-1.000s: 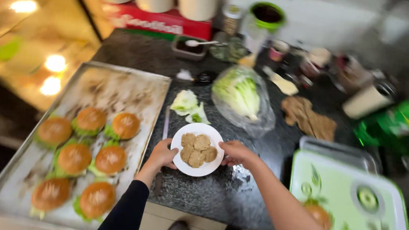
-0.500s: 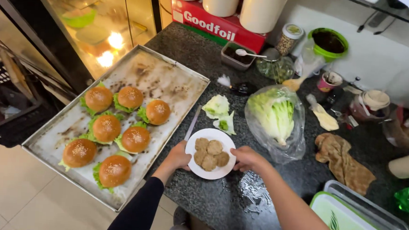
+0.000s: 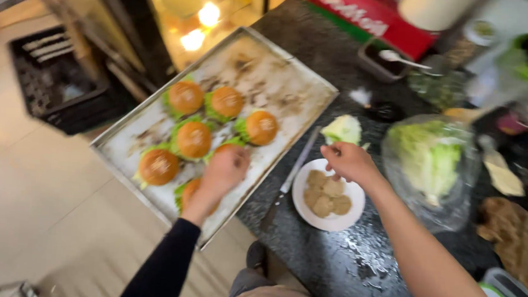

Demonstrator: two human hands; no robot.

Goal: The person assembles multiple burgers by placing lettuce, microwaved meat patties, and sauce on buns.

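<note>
My left hand [image 3: 224,169] reaches over the metal baking tray [image 3: 291,86] and lies on top of a burger in the tray's near right part, fingers curved over its bun. Around it sit several more burgers with lettuce, such as one [image 3: 193,139] just left of the hand. My right hand [image 3: 350,162] hovers over the far rim of a white plate [image 3: 301,189] that holds several round brown patties [image 3: 327,197]. Its fingers are curled and blurred, close to a loose lettuce leaf [image 3: 343,128]. A knife [image 3: 293,171] lies between tray and plate.
A lettuce head in a clear bag [image 3: 429,160] lies right of the plate. A brown cloth [image 3: 512,237] sits further right. Jars, tubs and a red box [image 3: 379,22] crowd the back of the dark stone counter [image 3: 342,261]. A black crate [image 3: 57,80] stands on the floor at left.
Both hands have let go of the plate. My left hand moved left onto a burger on the tray. My right hand lifted towards the plate's far rim. The camera swung left.
</note>
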